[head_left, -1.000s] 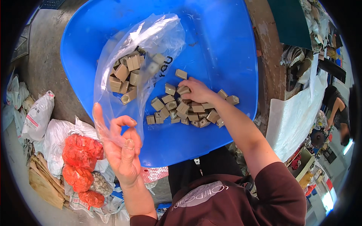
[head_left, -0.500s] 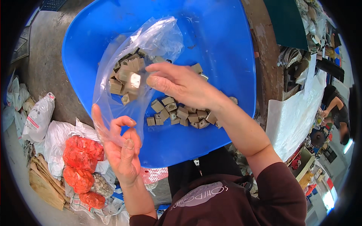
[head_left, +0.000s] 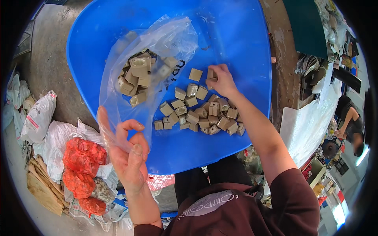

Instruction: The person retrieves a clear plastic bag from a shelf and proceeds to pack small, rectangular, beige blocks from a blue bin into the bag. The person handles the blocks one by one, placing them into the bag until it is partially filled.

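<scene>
I'm watching two bare hands working over the blue tub [head_left: 244, 43]. Right hand [head_left: 221, 82] is reaching into the tub's right half, fingers closing around one tan block [head_left: 211, 74]. Left hand [head_left: 130, 163] is sitting at the tub's near-left edge, index finger pointing up, other fingers curling, film from the clear bag [head_left: 112, 94] draping over them; can't tell if it's actually pinching the plastic. Bag is lying along the tub's left half, a heap of blocks [head_left: 138, 74] showing through it. Loose pile [head_left: 212, 112] is resting on the tub floor, right of the tub's middle, toward its near side. One single block [head_left: 195, 74] is lying just right of the tub's middle. Outside the tub, red bags [head_left: 80, 157] and a white sack [head_left: 39, 116] are sitting off its left side. Another person [head_left: 348, 118] is bending well off to the tub's right.
</scene>
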